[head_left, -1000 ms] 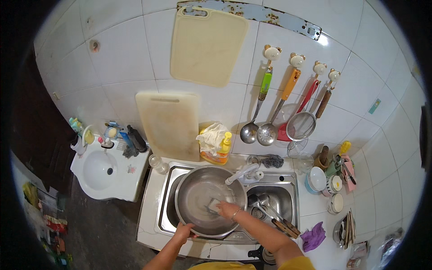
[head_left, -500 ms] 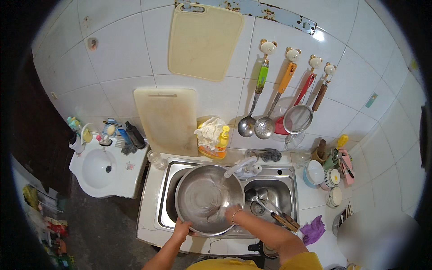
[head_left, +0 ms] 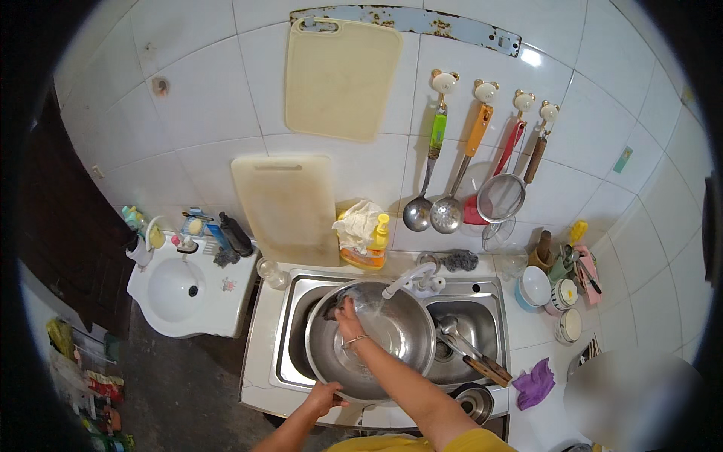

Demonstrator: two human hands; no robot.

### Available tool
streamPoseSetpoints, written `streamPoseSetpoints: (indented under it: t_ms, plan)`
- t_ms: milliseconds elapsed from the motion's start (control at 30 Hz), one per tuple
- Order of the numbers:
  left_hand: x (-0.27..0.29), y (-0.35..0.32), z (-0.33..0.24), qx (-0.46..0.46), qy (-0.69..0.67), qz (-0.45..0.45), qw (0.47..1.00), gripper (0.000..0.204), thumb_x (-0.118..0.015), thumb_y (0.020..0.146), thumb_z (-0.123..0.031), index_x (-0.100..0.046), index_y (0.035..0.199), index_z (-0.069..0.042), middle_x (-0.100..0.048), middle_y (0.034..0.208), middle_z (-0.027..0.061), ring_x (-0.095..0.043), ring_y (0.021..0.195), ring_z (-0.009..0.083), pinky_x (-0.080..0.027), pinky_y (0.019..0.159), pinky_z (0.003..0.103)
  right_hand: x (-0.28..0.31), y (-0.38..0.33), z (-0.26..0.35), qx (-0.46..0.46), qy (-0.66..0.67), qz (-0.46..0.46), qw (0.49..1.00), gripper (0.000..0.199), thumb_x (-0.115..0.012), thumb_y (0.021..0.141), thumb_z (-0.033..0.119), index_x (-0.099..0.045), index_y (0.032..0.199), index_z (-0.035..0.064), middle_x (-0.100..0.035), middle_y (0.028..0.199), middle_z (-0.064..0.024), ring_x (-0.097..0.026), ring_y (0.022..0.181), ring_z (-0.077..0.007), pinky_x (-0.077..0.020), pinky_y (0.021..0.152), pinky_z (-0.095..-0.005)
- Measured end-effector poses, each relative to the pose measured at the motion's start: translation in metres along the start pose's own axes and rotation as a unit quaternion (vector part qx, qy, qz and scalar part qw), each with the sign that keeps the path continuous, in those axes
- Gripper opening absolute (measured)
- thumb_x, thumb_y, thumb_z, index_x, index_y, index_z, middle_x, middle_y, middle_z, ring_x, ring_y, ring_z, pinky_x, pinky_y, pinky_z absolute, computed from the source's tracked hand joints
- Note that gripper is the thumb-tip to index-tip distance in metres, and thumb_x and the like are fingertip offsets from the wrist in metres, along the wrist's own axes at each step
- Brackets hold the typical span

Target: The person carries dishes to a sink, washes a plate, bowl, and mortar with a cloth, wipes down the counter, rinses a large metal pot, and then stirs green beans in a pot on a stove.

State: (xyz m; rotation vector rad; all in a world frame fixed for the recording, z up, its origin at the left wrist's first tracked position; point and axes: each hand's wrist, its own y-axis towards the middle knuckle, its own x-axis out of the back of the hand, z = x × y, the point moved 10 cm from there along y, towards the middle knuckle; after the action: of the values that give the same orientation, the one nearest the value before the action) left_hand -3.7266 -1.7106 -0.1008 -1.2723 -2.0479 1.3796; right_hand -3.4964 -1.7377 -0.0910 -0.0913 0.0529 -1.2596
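- Steel bowl (head_left: 399, 339) sits over the left basin of the sink (head_left: 482, 320), beneath the faucet (head_left: 407, 280).
- Left hand (head_left: 324, 398) grips its near rim.
- Right hand (head_left: 349, 322) is inside it; its grip is unclear.
- Purple cloth (head_left: 535, 384) lies on the white counter (head_left: 260, 358).
- Washbasin (head_left: 154, 305) stands left, by the tiled wall (head_left: 199, 113).

Cool light brightens the white tiled wall (head_left: 203, 113), with a small, sharp glare spot right of top centre. The steel basin (head_left: 410, 328) gleams; the floor (head_left: 169, 384) at lower left is dim. Fisheye distortion bends straight edges, black rounds the corners, and a pale blur clouds the lower right.
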Motion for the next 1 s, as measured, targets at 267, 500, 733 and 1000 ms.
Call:
streamPoseSetpoints:
  t_ms: [267, 500, 733, 1000]
  plan:
    - [0.016, 0.001, -0.032, -0.089, 0.028, 0.028, 0.995, 0.038, -0.048, 0.076, -0.002, -0.036, 0.110, 0.010, -0.053, 0.089, 0.0236, -0.058, 0.060, 0.0323, -0.053, 0.046, 0.036, -0.057, -0.133, -0.052, -0.104, -0.284, 0.505, 0.808, 0.066, -0.025, 0.089, 0.050, -0.023, 0.132, 0.0000, -0.022, 0.139, -0.0164, -0.022, 0.128, -0.0276, -0.0165, 0.104, -0.0328]
    - [0.039, 0.009, -0.038, -0.127, 0.088, -0.001, 0.988, 0.045, -0.048, 0.075, -0.002, -0.033, 0.117, 0.007, -0.054, 0.089, 0.0227, -0.058, 0.055, 0.0290, -0.051, 0.041, 0.033, 0.066, -0.121, -0.031, -0.152, -0.671, 0.414, 0.596, 0.068, -0.040, 0.080, 0.055, -0.034, 0.129, 0.0081, -0.033, 0.132, -0.0177, -0.032, 0.123, -0.0294, -0.0257, 0.101, -0.0395]
    - [0.018, 0.015, -0.022, -0.004, 0.159, 0.090, 0.983, 0.049, -0.051, 0.074, -0.002, -0.028, 0.117, 0.004, -0.049, 0.096, 0.0240, -0.058, 0.056, 0.0315, -0.051, 0.041, 0.033, 0.077, -0.035, 0.007, 0.134, -0.766, 0.109, 0.619, 0.052, -0.038, 0.083, 0.020, -0.028, 0.130, 0.0006, -0.030, 0.134, -0.0128, -0.024, 0.127, -0.0249, -0.0137, 0.105, -0.0384]
    - [0.012, -0.014, -0.052, -0.085, 0.054, 0.002, 0.995, 0.048, -0.051, 0.074, -0.002, -0.026, 0.113, 0.010, -0.048, 0.092, 0.0255, -0.058, 0.061, 0.0328, -0.054, 0.048, 0.039, 0.095, -0.046, 0.017, -0.005, -0.788, 0.252, 0.562, 0.031, -0.041, 0.081, 0.015, -0.060, 0.102, 0.0017, -0.053, 0.115, -0.0129, -0.043, 0.115, -0.0250, -0.0221, 0.101, -0.0399]
